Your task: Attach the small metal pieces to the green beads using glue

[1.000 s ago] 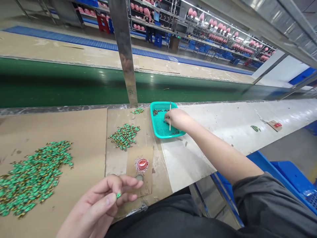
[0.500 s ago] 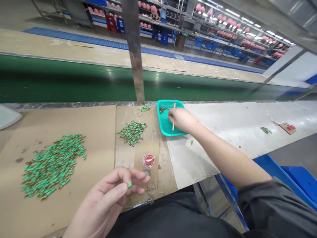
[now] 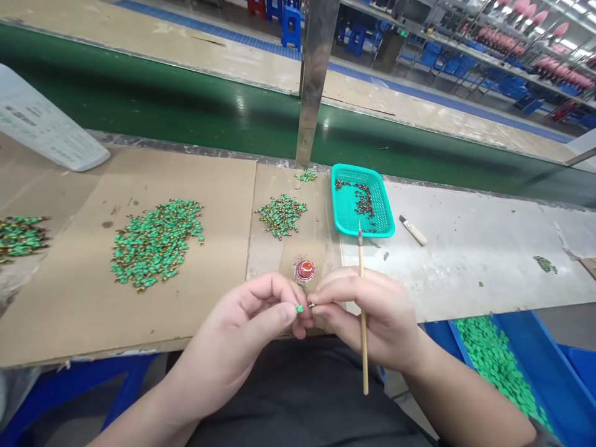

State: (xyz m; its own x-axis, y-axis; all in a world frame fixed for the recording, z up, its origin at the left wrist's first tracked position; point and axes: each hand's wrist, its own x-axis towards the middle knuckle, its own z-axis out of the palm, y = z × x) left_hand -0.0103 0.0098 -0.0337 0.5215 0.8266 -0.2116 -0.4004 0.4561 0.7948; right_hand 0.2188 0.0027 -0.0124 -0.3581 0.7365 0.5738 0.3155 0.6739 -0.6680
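Note:
My left hand (image 3: 261,316) is closed, pinching a small green piece (image 3: 299,308) between thumb and fingertips. Facing it, my right hand (image 3: 372,304) pinches a tiny dark part (image 3: 311,305), close beside the green piece; whether they touch I cannot tell. A slim wooden-handled tool (image 3: 364,335) with a thin pointed tip is also held across the right hand's fingers. Just beyond my fingertips sits a small round pot of red liquid (image 3: 305,269). The turquoise basket (image 3: 388,211) behind it holds many tiny dark parts (image 3: 364,200).
Piles of green-and-brown pieces lie on the cardboard: a large heap (image 3: 156,245), a smaller heap (image 3: 282,215) and a little cluster (image 3: 306,176). A knife-like tool (image 3: 413,230) rests on the white sheet. A metal post (image 3: 316,81) rises behind; blue bins (image 3: 544,360) stand below right.
My right hand has come back from the turquoise basket to my left hand, now pinching a tiny dark part and still carrying the wooden-handled tool. The view has shifted.

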